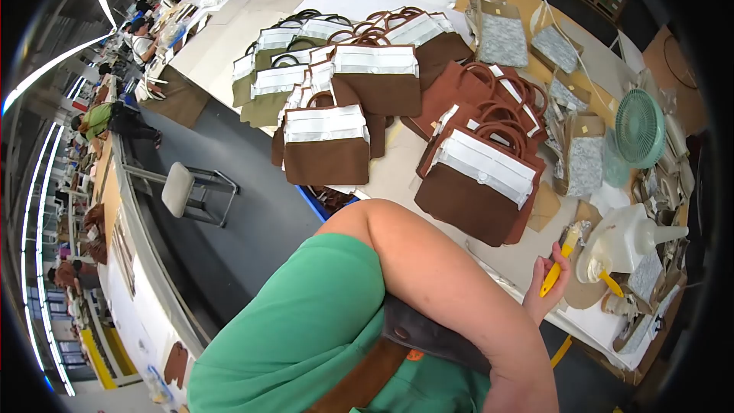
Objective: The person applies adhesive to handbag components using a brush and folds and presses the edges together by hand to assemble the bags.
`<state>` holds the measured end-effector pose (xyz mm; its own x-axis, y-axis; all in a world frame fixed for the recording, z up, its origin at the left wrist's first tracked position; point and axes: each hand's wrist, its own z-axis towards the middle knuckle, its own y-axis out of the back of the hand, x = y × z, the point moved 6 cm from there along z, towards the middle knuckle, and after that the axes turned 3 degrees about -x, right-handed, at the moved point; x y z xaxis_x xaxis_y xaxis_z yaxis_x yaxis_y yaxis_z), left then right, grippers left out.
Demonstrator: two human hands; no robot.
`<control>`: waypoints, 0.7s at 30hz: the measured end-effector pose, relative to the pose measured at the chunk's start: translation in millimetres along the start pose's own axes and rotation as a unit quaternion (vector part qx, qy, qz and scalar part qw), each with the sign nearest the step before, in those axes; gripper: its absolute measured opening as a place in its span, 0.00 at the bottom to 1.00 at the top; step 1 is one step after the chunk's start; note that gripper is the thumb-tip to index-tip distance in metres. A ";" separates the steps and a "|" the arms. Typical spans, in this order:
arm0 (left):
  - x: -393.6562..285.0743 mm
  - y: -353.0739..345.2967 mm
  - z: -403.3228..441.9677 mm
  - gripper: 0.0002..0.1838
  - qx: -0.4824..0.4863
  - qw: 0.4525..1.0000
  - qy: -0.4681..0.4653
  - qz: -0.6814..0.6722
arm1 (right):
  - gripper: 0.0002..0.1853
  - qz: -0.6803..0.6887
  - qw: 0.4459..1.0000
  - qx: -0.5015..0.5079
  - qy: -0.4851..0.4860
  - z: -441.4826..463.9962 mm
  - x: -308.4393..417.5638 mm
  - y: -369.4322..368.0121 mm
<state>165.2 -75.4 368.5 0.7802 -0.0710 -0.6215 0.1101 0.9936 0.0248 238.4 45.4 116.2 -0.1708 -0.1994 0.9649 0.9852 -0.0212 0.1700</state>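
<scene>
My right hand [545, 291] is closed around the yellow handle of a glue brush [569, 243], whose whitish, caked bristles point away from me. Just right of it, a second yellow-handled brush [611, 283] rests in a small dish of pale paste [592, 266]. My left forearm [459, 283], bent at the elbow, crosses close in front of the camera; its hand lies outside the frame. Nearest on the table are brown handbags [475, 193] with white paper wrapped around their upper parts. Another brown bag [327, 154] sits left of them, by the table edge.
Green and brown bags [279, 82] crowd the table's far left. A green fan [640, 128], a white spouted bottle [628, 233] and grey-patterned blocks [501, 30] line the right side. A blue bin [317, 203] and a chair [180, 187] stand left. Other people work farther off.
</scene>
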 end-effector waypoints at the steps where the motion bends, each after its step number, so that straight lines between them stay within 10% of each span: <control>1: -1.5 -0.3 -1.4 0.13 -0.002 1.000 0.006 0.016 | 0.16 0.000 1.000 0.000 0.001 -0.4 0.2 0.3; 21: -38.5 -18.4 -18.8 0.10 -0.005 0.996 0.017 0.089 | 0.16 -0.012 1.000 -0.004 0.001 -15.7 12.9 -3.4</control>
<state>121.5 -89.3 377.2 0.7654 0.1086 -0.6344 -0.0344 0.9911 0.1282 233.1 27.6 125.0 -0.1950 -0.2001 0.9602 0.9808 -0.0334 0.1922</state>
